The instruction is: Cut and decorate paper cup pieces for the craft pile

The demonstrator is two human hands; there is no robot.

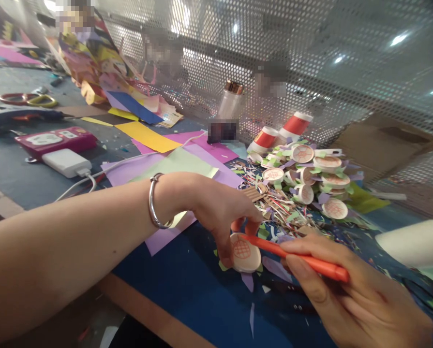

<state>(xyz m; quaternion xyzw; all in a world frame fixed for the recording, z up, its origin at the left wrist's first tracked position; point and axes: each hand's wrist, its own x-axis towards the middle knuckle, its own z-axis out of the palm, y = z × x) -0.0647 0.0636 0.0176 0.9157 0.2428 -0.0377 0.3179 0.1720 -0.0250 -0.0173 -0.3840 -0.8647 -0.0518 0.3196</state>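
Note:
My left hand [216, 208], with a silver bangle on the wrist, pinches a small round white disc [244, 253] that has an orange grid drawn on it, holding it just above the blue table top. My right hand [350, 295] grips an orange pen [303, 258], its tip touching the disc's upper edge. A heap of similar drawn discs [310, 176] with green and purple paper leaves lies just beyond the hands.
Paper scraps [274, 203] litter the table near the heap. Purple, green and yellow sheets [180, 162] lie to the left, with a white charger [67, 162], a pink box [56, 140] and scissors [27, 99]. Two red cups [281, 131] and a bottle [231, 99] stand by a perforated metal screen [310, 58].

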